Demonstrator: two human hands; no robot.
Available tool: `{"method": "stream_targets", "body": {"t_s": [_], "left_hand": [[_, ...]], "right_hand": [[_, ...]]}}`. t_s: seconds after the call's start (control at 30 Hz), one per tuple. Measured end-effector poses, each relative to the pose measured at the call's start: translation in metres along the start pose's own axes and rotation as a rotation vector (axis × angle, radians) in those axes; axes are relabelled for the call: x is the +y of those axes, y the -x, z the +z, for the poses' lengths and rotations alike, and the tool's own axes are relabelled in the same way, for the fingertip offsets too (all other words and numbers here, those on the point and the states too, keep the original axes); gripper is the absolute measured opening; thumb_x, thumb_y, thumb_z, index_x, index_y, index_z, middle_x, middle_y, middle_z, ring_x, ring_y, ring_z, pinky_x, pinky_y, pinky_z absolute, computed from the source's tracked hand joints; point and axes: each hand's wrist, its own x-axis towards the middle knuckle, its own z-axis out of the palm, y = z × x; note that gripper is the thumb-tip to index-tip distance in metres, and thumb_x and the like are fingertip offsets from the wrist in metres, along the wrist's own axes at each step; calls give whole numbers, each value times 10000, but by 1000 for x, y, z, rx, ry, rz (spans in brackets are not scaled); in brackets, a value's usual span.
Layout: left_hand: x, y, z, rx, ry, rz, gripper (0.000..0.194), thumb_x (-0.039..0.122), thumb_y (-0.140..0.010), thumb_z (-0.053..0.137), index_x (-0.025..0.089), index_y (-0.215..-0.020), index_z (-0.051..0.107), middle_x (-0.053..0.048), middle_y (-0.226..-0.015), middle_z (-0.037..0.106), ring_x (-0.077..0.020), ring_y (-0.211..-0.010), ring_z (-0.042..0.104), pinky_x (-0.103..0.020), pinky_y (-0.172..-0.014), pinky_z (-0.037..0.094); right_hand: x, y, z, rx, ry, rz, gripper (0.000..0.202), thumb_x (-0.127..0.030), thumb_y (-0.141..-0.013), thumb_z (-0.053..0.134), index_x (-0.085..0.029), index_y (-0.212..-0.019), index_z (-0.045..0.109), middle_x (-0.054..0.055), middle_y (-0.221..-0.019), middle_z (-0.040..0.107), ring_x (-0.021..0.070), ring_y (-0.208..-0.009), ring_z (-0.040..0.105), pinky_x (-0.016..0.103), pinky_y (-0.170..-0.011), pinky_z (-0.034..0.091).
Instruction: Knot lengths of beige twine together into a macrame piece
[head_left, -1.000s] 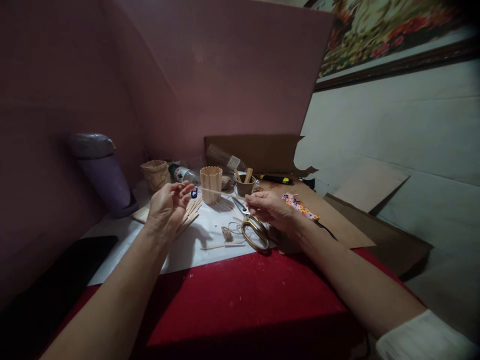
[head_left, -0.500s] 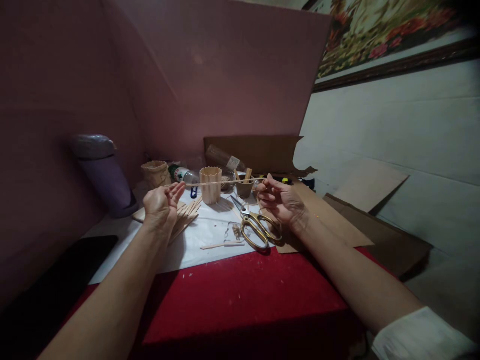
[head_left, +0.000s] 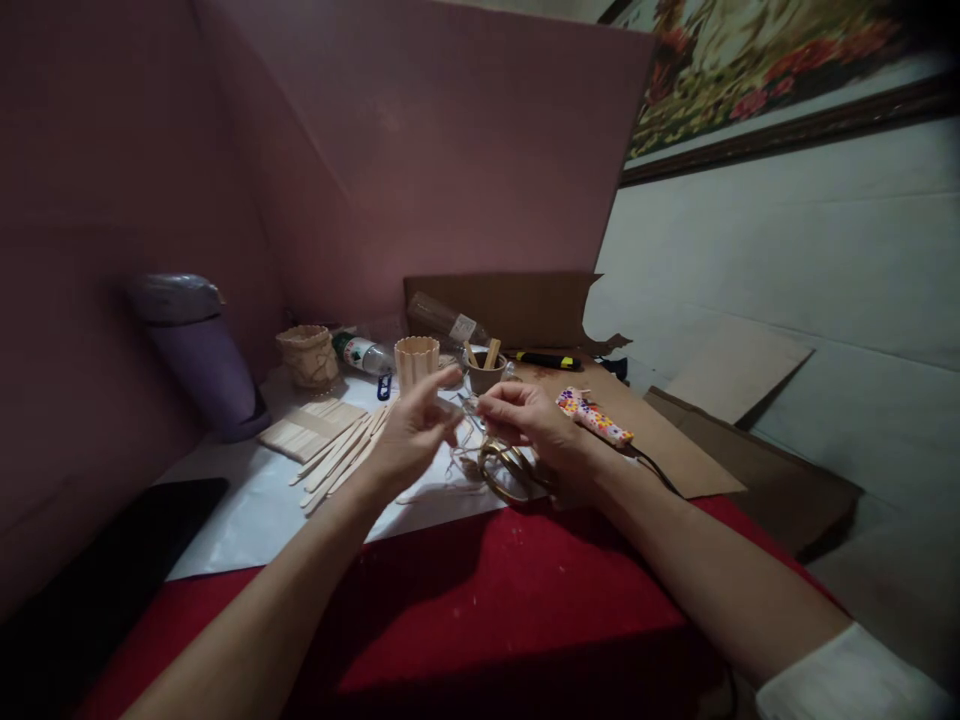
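Observation:
My right hand is closed in a pinch on thin twine, which hangs slack below the fingers in loose loops. Facing it closely, my left hand has its upper digit stretched out, apart from the bent fingers below; no twine shows clearly in it. Under my right hand lie gold-handled scissors, their blades partly hidden. A round cup of upright wooden sticks stands just behind my left hand. Loose craft sticks and a bundle of sticks lie left of it.
Behind are a twine-wrapped stick cup, plastic bottles, a small pot with sticks and a yellow-black cutter. A flower-patterned tool with a cord rests on cardboard. A purple tumbler stands left.
Both hands have come together from far apart, and the twine stretched taut between them has gone slack. My left hand moved right, uncovering the stick bundle; my right hand moved left, uncovering the flower-patterned tool.

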Motion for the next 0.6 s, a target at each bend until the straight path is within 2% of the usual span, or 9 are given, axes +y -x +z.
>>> {"method": "stream_targets", "body": {"t_s": [0.03, 0.1, 0.13, 0.2, 0.37, 0.47, 0.6], "left_hand": [[0, 2, 5, -107, 45, -52, 432, 124, -602, 738, 200, -1020, 666, -38, -804, 651, -88, -485, 520, -192, -402, 396], [-2, 3, 8, -182, 13, -73, 237, 170, -607, 750, 153, -839, 701, -11, -603, 606, -93, -443, 501, -194, -391, 383], [-3, 2, 6, -154, -57, -70, 121, 199, -642, 731, 138, -741, 699, 11, -486, 540, -83, -394, 458, -191, -370, 354], [-3, -3, -4, -17, -158, -22, 117, 217, -683, 697, 133, -608, 665, 27, -396, 470, -64, -334, 388, -183, -328, 284], [3, -15, -29, 274, -110, 124, 126, 212, -755, 605, 148, -657, 652, 17, -416, 507, -77, -329, 411, -189, -322, 295], [3, -17, -34, 349, -131, 145, 117, 208, -751, 614, 146, -660, 656, 22, -414, 501, -70, -325, 404, -184, -320, 294], [3, -17, -34, 392, -126, 140, 106, 228, -735, 648, 144, -672, 664, 21, -435, 515, -64, -340, 417, -173, -321, 287]], "right_hand": [[1, 1, 2, -30, 7, 0, 285, -408, -716, 699, -147, -699, 586, -41, -528, 506, 29, -403, 315, 194, -378, 143], [0, 2, 4, -54, 15, 7, 291, -422, -721, 692, -147, -706, 600, -63, -493, 439, 27, -396, 283, 194, -377, 139], [0, 2, 3, -48, 23, 17, 295, -428, -720, 691, -144, -709, 612, -73, -475, 398, 26, -389, 256, 197, -374, 128], [-3, 1, 0, -10, 47, 42, 301, -431, -710, 698, -136, -705, 636, -87, -446, 331, 25, -378, 202, 207, -369, 99], [-9, -2, -11, 50, 15, 84, 290, -413, -687, 716, -134, -694, 635, -89, -439, 336, 19, -365, 184, 212, -374, 71], [-9, -3, -14, 79, -1, 80, 282, -393, -686, 718, -129, -709, 622, -65, -469, 437, 16, -360, 219, 206, -370, 68], [-7, -4, -15, 86, 21, 55, 293, -408, -693, 705, -135, -707, 599, -11, -550, 573, 22, -369, 265, 204, -366, 86]]}}
